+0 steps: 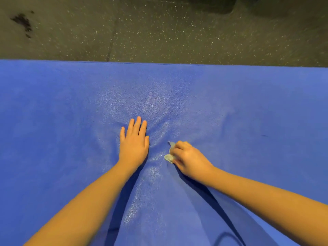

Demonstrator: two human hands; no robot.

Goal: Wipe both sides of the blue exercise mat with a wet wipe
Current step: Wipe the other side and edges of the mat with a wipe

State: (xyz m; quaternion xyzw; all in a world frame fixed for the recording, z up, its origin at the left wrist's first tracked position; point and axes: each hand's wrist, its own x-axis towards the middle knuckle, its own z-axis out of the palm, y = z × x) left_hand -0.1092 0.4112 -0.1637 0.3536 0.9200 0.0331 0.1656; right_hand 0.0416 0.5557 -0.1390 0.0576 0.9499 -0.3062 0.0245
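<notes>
The blue exercise mat (53, 107) lies flat across the whole width of the view, its far edge running along the floor. My left hand (134, 144) presses flat on the mat near the middle, fingers straight and together. Just to its right, my right hand (189, 159) grips a crumpled pale wet wipe (170, 154) against the mat, with the wipe sticking out on the hand's left side. The mat surface between and beyond the hands glistens with a damp sheen and shows slight creases.
Beyond the mat's far edge lies dark speckled rubber flooring (159, 32), with a dark stain (23, 22) at the far left and a black shape (213, 4) at the top right.
</notes>
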